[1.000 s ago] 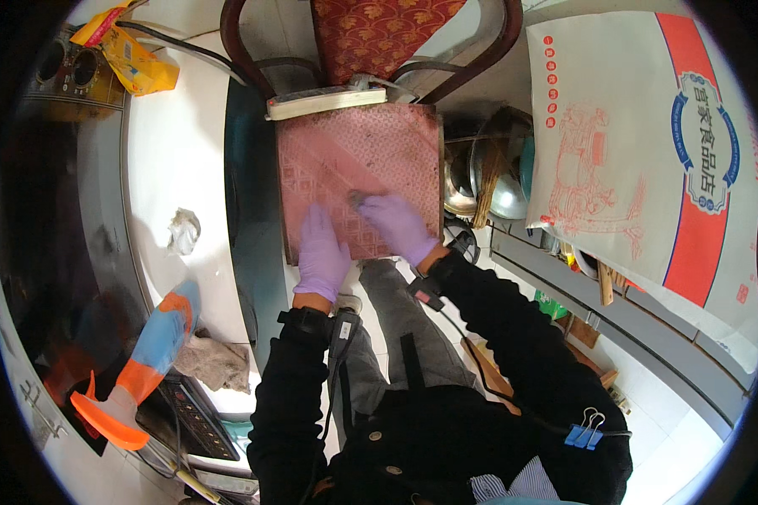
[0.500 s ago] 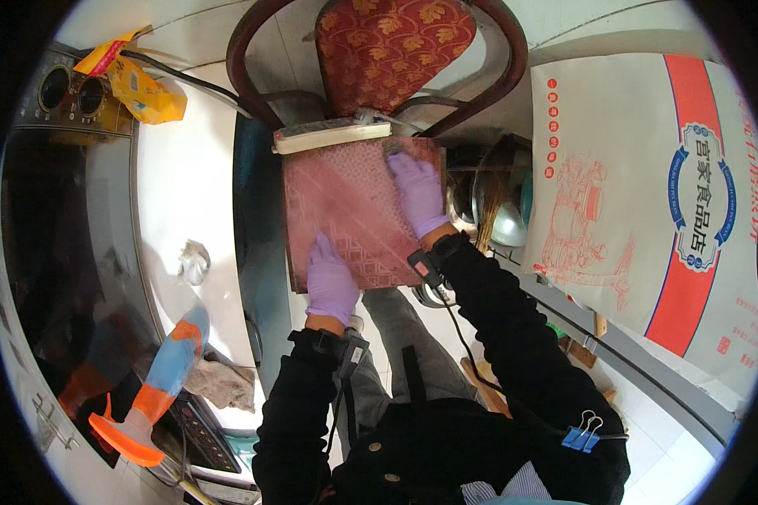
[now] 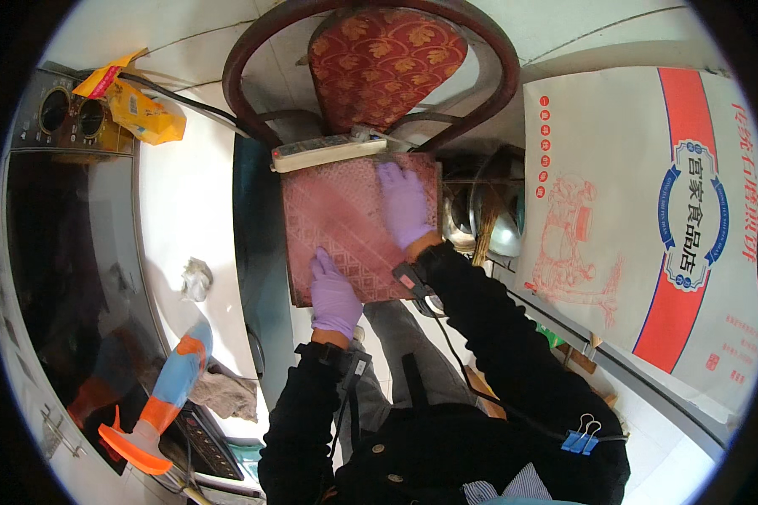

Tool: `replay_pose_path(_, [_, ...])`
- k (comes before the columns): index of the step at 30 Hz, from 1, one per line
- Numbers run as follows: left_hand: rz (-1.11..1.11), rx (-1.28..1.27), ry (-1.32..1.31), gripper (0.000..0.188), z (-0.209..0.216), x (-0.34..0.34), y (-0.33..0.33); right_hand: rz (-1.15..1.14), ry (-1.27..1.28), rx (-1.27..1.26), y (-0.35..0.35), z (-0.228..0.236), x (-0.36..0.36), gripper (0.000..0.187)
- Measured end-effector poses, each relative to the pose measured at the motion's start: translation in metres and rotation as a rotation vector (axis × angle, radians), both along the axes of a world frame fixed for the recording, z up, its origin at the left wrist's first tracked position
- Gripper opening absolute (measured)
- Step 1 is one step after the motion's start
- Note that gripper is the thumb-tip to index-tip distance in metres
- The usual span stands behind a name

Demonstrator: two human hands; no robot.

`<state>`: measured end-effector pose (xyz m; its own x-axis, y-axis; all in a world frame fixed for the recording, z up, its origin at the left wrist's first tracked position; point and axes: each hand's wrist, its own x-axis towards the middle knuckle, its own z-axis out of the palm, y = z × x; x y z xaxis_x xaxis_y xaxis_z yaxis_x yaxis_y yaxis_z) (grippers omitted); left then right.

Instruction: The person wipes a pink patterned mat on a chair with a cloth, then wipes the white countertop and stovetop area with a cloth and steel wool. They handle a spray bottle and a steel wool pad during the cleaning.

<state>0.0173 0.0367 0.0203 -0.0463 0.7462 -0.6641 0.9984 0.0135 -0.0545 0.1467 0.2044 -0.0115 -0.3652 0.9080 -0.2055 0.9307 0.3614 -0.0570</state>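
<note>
A square seat (image 3: 337, 198) with a worn, pinkish-red patterned top lies in front of me. My left hand (image 3: 335, 299), in a purple glove, rests at its near left edge with fingers stretched out on the surface. Toward the far right part of the seat, my right hand (image 3: 406, 206), gloved alike, presses down with bent fingers. Whatever is under those fingertips is hidden; I cannot make it out. A whitish power strip (image 3: 328, 153) lies along the seat's far edge, just beyond my right fingertips.
The red patterned chair back (image 3: 387, 63) rises behind the seat inside a dark curved frame (image 3: 514, 67). A large printed cardboard box (image 3: 598, 126) stands right, metal pots (image 3: 504, 223) beside the seat. Left are a dark glossy appliance (image 3: 76, 227), a yellow packet (image 3: 147, 114) and an orange-blue handled tool (image 3: 164, 400).
My right hand has shifted slightly left and nearer over the seat. My left hand stays in about the same place on it. The whole view has tilted a little.
</note>
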Motion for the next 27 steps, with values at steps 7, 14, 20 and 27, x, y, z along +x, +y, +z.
replay_pose_path(7, [-0.164, 0.03, 0.083, 0.073, -0.015, -0.001, -0.005, -0.132, 0.067, 0.102, -0.01, 0.0, 0.021, 0.048])
replay_pose_path(14, [0.006, -0.04, -0.03, 0.076, -0.002, 0.0, -0.003, -0.087, -0.045, 0.174, 0.0, -0.006, 0.048, 0.051])
replay_pose_path(20, [-0.048, -0.032, -0.015, 0.078, 0.009, -0.003, 0.001, -0.136, -0.017, 0.037, -0.046, -0.004, 0.048, 0.05])
replay_pose_path(27, [-0.038, 0.031, -0.07, 0.082, 0.001, -0.006, -0.006, -0.175, 0.327, 0.373, 0.001, -0.012, 0.059, 0.037])
